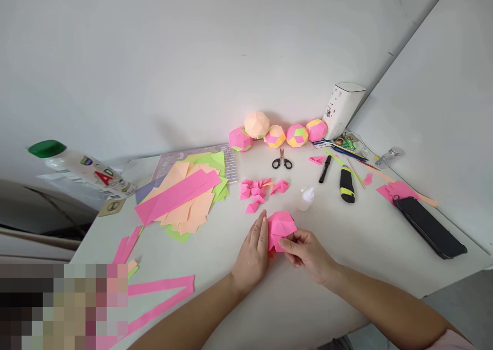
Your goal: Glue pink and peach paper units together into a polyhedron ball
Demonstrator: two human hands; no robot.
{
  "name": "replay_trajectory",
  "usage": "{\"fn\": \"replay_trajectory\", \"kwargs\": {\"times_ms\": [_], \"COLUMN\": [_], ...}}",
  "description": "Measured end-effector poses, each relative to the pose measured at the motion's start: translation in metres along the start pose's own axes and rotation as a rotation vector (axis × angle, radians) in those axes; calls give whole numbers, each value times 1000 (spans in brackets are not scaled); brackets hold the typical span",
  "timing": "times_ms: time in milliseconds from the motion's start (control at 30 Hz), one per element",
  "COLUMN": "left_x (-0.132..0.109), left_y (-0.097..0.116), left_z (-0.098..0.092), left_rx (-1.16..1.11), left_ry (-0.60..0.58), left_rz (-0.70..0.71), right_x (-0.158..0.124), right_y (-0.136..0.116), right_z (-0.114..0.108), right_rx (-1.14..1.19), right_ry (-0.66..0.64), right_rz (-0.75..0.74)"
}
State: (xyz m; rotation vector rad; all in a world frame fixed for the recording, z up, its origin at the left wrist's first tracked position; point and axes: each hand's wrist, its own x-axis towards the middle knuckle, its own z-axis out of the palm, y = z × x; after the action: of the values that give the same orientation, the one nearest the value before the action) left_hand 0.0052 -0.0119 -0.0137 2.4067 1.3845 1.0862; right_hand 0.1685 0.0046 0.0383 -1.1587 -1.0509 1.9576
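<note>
Pink paper shape [282, 224], L hand [253, 247] flat against side, fingers tog., R hand [310, 250] pinching edge

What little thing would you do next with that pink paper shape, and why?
I'd probably have the right hand gently press the side of the pink paper shape that it pinches: the left hand lies flat along the opposite side, apparently bracing it, and the near edge looks uneven, so a firmer crease there might help.

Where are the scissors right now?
In the head view, the scissors lie slightly right of centre, just in front of the paper balls.
</note>
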Motion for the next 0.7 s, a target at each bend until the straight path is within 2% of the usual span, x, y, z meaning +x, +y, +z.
{"fn": "replay_trajectory", "kwargs": {"times_ms": [333,533,700], "left_x": [-2,-1,1], "left_y": [-2,-2,4], "left_z": [-1,-2,-7], "left_rx": [-73,-62,-283], "left_ry": [24,51,44], "left_rz": [2,29,44], "right_x": [0,1,3], "right_y": [-9,-6,-11], "right_z": [-4,-3,-7], "right_rx": [-83,-100,-90], "right_ry": [35,67,78], "right_rz": [6,5,-27]}}
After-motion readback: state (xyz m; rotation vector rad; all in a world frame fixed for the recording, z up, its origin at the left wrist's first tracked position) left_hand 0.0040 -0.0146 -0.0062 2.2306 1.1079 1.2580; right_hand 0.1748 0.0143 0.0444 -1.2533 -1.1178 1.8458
